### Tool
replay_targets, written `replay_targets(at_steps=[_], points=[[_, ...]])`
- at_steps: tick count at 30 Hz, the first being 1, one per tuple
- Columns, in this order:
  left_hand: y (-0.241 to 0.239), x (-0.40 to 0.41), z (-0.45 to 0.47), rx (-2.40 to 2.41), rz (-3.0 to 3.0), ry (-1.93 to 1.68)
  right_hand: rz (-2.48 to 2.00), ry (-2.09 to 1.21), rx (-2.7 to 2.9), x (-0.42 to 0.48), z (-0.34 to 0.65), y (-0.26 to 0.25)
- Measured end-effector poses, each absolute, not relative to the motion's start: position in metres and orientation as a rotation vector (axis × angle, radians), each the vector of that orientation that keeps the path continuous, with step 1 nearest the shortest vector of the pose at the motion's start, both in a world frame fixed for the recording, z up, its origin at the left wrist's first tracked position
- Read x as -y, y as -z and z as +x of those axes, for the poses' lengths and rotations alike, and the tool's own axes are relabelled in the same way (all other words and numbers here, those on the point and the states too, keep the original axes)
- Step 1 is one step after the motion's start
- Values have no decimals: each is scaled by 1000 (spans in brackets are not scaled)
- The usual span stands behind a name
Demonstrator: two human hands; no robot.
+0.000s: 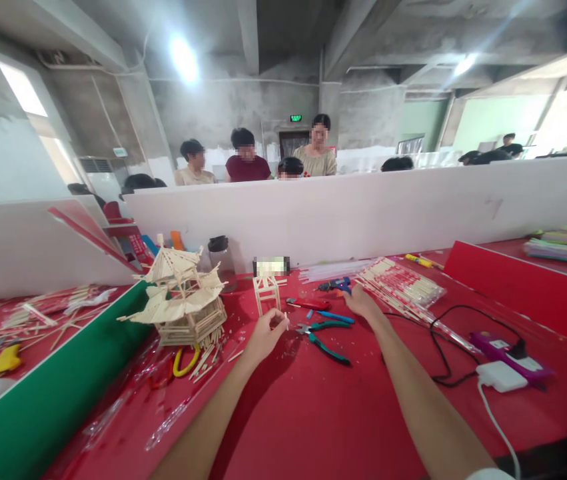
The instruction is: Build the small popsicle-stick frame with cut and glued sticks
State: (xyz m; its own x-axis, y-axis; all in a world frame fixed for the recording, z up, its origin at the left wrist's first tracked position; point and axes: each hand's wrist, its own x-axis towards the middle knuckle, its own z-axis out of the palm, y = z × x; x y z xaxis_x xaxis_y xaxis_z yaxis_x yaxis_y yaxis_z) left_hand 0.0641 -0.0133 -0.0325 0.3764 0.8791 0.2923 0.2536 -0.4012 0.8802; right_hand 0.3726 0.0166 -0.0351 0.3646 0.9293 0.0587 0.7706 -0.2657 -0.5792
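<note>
Head view is showing two bare forearms stretching up from the bottom edge over a red bench. Lower right of the frame, a white adapter is lying beside a purple device, with a black cable looping toward the centre. Just left of centre, the left hand is curling its grip closed around a thin pale stick, the fingertips pinching it right below a small stick frame that is standing upright on the bench. Right of it, green-handled pliers are lying between the two hands, with a blue-handled tool and a red-handled tool just beyond. The right hand is resting near centre, fingers reaching toward a blue glue gun; whether its grip is open or closed I cannot tell. Left of centre, a stick pagoda model is standing with loose sticks and yellow-handled pliers at its base. A bundle of packaged sticks is lying right of centre. Further back, a dark-lidded jar is standing against a white partition, and several people are gathering behind it in the upper middle.
</note>
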Motion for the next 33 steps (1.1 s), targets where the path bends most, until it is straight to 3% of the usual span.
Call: replay_targets(at_steps=[5,11,33], points=[[39,3,57,-950,1747,-1088,-1640,-455,1419,-7,356,23],[34,2,52,-969,1613,-1129,-1158,-801,1446,20,305,8],[19,10,48,-1005,1768,-1154,-1282,-611,1696,32,290,-3]])
